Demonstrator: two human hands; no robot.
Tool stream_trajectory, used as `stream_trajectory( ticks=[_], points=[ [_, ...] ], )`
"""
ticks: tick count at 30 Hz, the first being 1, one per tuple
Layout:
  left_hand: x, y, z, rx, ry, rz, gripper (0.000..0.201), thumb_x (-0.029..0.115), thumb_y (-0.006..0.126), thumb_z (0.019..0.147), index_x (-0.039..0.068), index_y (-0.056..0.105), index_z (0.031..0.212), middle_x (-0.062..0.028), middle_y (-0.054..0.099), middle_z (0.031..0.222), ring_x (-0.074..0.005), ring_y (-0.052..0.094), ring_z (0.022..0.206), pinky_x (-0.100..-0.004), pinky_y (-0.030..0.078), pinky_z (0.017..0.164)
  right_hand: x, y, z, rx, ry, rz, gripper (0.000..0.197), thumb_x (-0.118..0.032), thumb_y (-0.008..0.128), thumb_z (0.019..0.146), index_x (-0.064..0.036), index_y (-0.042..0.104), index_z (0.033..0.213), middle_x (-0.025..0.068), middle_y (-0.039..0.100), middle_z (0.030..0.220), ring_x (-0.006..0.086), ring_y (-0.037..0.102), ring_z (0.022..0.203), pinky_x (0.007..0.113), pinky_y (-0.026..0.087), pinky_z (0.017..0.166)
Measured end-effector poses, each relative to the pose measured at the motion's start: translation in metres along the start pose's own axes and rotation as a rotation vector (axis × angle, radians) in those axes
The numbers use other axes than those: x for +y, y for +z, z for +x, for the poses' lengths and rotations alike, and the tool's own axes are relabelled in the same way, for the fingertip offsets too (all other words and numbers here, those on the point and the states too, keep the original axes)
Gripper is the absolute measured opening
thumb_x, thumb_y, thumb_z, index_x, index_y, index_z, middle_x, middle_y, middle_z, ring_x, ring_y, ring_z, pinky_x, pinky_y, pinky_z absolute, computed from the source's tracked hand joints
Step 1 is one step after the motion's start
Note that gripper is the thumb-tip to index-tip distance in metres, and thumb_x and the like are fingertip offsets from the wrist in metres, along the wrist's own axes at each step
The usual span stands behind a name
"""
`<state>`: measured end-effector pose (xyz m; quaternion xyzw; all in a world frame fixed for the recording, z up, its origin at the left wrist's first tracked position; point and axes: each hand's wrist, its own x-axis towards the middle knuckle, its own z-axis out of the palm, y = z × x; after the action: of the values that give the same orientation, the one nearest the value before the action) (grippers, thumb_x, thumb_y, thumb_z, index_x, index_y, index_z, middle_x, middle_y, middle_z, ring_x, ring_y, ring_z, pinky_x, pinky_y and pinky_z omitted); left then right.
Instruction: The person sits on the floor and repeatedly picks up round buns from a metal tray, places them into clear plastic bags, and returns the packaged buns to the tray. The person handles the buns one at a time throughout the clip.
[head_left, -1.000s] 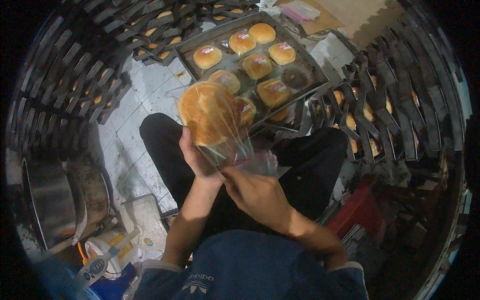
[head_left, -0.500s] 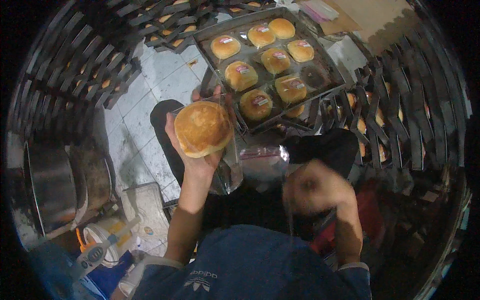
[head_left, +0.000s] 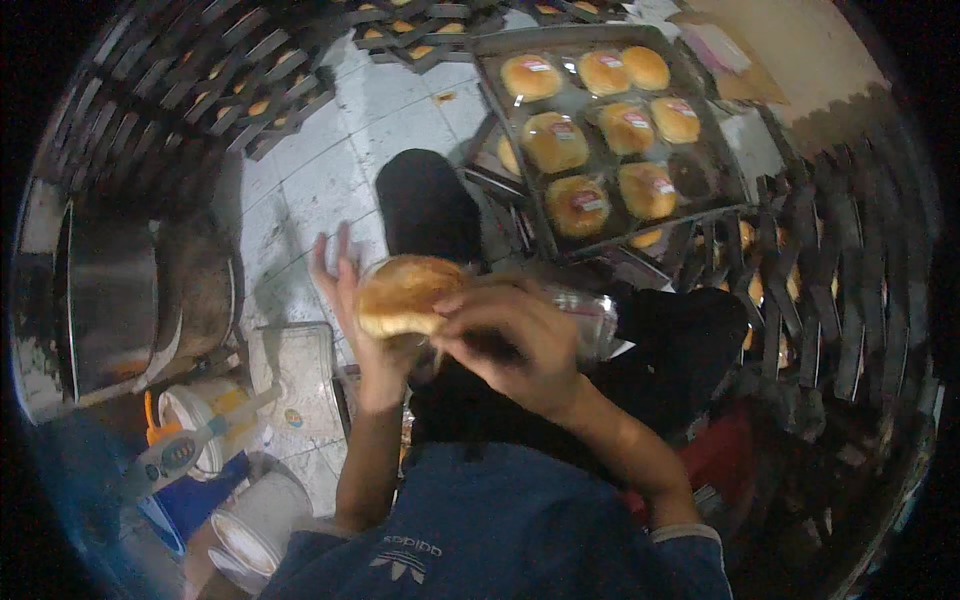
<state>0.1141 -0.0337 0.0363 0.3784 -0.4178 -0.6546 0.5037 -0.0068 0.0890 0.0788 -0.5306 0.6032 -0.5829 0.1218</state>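
Observation:
My left hand [head_left: 352, 300] holds a round golden bun [head_left: 403, 294] from below, palm up, fingers spread behind it. My right hand [head_left: 510, 340] lies over the bun's right side and grips a clear plastic bag [head_left: 585, 318] that trails to the right. Both hands meet above my lap, which is in dark trousers. Ahead lies a dark metal baking tray [head_left: 720, 150] that carries several buns wrapped in clear bags with small labels.
Stacked dark crates [head_left: 200, 90] with more buns curve around the left, top and right. A big metal pot [head_left: 110, 300] stands at the left on the tiled floor. White buckets [head_left: 250, 520] and a blue container sit at the lower left. A red stool [head_left: 720, 460] is under me.
The bun came down and toward me in my left hand. My right hand swung from the right side back onto the bun, bringing the clear bag with it.

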Motion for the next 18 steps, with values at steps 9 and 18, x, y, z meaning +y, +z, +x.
stream_trajectory(
  ticks=[9, 18],
  points=[
    [-0.02, -0.071, -0.002, -0.125, 0.213, 0.331, 0.016, 0.007, 0.059, 0.096, -0.005, 0.064, 0.106, -0.0155, 0.064, 0.119, -0.0225, 0.062, 0.108, -0.0337, 0.049, 0.094, 0.023, 0.036, 0.014, -0.144, 0.574, 0.379, 0.015, -0.003, 0.076, 0.083, 0.0006, 0.069, 0.096, 0.0079, 0.07, 0.1, 0.0128, 0.066, 0.094, 0.027, 0.052, 0.084],
    [0.03, -0.035, 0.006, 0.0, 0.089, 0.115, 0.018, 0.007, 0.068, 0.092, -0.008, 0.068, 0.103, -0.0185, 0.072, 0.1, -0.0226, 0.065, 0.107, -0.0332, 0.051, 0.094, -0.005, 0.033, 0.028, 0.05, -0.017, 0.026, 0.019, -0.009, 0.078, 0.081, -0.0033, 0.076, 0.099, 0.0097, 0.074, 0.096, 0.02, 0.07, 0.09, 0.031, 0.053, 0.08]
  ],
)
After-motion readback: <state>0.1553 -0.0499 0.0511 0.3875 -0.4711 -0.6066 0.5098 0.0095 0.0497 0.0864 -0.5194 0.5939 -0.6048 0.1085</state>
